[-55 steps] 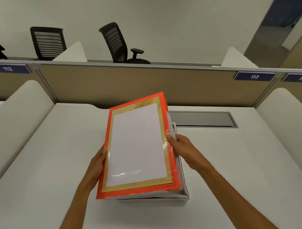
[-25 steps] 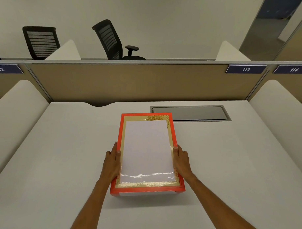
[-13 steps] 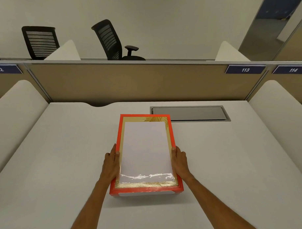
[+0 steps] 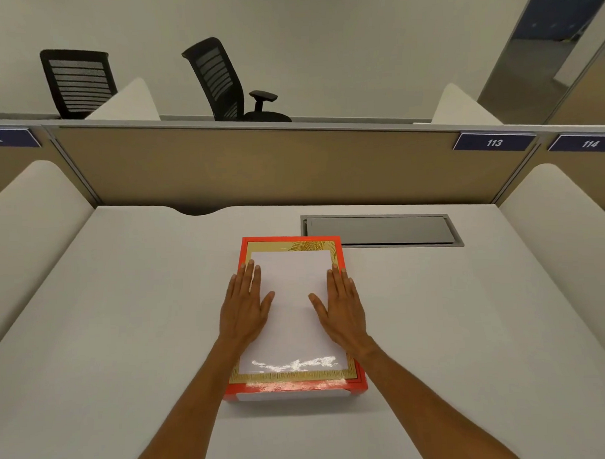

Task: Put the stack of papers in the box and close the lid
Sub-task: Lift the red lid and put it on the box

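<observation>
The box sits on the white desk in front of me, its white base showing only as a thin strip under the lid's near edge. The red lid, with a gold border and a white centre panel, lies flat over it. My left hand rests palm down on the lid's left part, fingers spread. My right hand lies flat on the right part in the same way. The papers are hidden from view.
A grey metal cable hatch is set into the white desk just behind the box on the right. Tan partition panels with number plates close off the back, white rounded dividers flank both sides, and black office chairs stand beyond.
The lid came down from a tilted hold onto the box. My hands then left the lid's side edges and now lie flat on top of it.
</observation>
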Action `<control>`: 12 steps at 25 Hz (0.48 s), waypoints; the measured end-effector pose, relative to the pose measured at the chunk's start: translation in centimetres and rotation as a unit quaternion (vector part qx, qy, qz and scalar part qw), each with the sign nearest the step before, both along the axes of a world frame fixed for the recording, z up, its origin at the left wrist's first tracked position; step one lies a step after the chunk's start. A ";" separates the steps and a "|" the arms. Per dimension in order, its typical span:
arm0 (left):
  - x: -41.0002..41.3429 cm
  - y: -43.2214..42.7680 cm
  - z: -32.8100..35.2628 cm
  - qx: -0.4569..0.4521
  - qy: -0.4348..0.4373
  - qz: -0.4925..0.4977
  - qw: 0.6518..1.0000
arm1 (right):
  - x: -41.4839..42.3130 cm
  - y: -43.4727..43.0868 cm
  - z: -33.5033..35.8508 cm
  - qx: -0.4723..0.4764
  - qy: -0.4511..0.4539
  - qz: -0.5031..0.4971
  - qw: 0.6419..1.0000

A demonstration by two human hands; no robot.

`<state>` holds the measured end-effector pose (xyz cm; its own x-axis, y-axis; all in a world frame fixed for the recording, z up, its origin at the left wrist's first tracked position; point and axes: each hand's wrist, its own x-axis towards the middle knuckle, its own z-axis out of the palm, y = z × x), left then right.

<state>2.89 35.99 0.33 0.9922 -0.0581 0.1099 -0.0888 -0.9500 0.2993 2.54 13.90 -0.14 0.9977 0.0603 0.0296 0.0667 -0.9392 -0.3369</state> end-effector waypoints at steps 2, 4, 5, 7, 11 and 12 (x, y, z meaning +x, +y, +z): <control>0.4 -0.2 -0.7 0.003 0.024 -0.010 1.000 | 0.3 0.0 -0.4 -0.019 0.015 0.009 1.000; 0.4 -0.2 -1.5 0.007 0.040 -0.010 0.999 | 0.3 -0.2 -1.0 -0.027 0.029 0.012 0.999; 0.4 -0.2 -1.9 0.008 0.046 -0.008 0.999 | 0.3 -0.3 -1.2 -0.029 0.034 0.011 0.999; 0.3 -0.2 -2.2 0.009 0.054 -0.006 0.998 | 0.3 -0.4 -1.6 -0.034 0.038 0.010 0.999; 0.3 -0.3 -2.9 0.013 0.057 -0.001 0.998 | 0.3 -0.2 -2.2 -0.047 0.038 0.011 0.998; 0.3 -0.3 -3.1 0.017 0.058 0.000 0.998 | 0.3 -0.2 -2.4 -0.048 0.036 0.011 0.998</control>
<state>3.17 35.67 -2.75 0.9982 -0.0598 -0.0083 -0.0552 -0.9596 0.2760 2.82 13.67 -2.54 0.9954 0.0814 -0.0497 0.0665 -0.9660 -0.2498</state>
